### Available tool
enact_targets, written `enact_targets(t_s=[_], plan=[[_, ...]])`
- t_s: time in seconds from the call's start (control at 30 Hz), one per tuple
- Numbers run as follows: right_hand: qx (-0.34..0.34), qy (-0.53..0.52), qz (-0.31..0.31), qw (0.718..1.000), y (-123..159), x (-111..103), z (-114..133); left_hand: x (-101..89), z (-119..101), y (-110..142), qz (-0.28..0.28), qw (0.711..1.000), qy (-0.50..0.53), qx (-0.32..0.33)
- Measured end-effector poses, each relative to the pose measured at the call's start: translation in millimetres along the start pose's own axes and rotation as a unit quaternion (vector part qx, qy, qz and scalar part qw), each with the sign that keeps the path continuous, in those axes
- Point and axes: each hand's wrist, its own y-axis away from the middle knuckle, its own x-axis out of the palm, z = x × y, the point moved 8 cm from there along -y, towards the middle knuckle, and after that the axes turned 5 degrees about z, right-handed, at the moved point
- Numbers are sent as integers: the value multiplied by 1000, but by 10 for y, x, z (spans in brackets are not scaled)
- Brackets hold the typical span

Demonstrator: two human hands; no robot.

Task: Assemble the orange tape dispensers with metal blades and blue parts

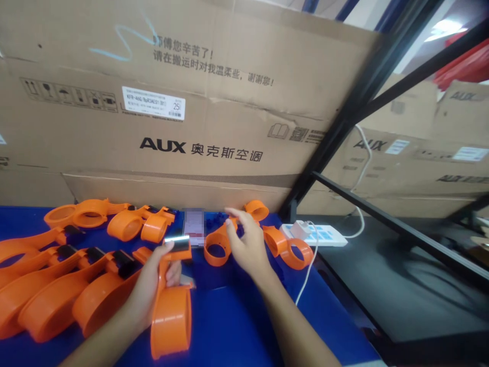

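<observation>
Orange dispenser (160, 278) clenched in left grip (147, 290), ring (171, 321) below fingers (174, 272); right grip (248, 244) open, near second dispenser (217, 257).

Head-worn camera looks forward and down, close above left hand (148, 288) and right hand (249, 245)

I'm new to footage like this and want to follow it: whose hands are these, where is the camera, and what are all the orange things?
There is no machine: a person works bare-handed, and the single picture comes from a camera on their head. The left hand holds an orange tape dispenser with a toothed metal edge. The right hand, fingers spread, is beside similar orange parts. More dispensers and a white power strip lie on the blue surface.
</observation>
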Motion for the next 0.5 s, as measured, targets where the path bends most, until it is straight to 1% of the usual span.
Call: enact_targets(t_s=[0.03, 0.1, 0.13, 0.2, 0.27, 0.33, 0.43, 0.5], plan=[[32, 42, 14, 999, -30, -5, -166, -1, 2, 5, -3, 1000, 7, -5], [89, 135, 73, 984, -57, 15, -464, -2, 11, 11, -4, 1000, 9, -10], [123, 188, 99, 969, -51, 8, -600, -5, 15, 12, -5, 1000, 7, -9], [164, 281, 162, 932, -16, 16, -777, -18, 27, 12, -8, 1000, 4, -6], [175, 336, 213, 901, 24, 40, -844, -36, 43, 10, -12, 1000, 3, -4], [170, 360, 248, 883, 52, 87, -845, -51, 59, 7, -14, 1000, 4, -4], [168, 375, 267, 872, 69, 161, -836, -59, 72, 2, -11, 1000, -3, -3], [171, 376, 269, 870, 72, 203, -846, -63, 67, 0, -12, 1000, -11, 4]])
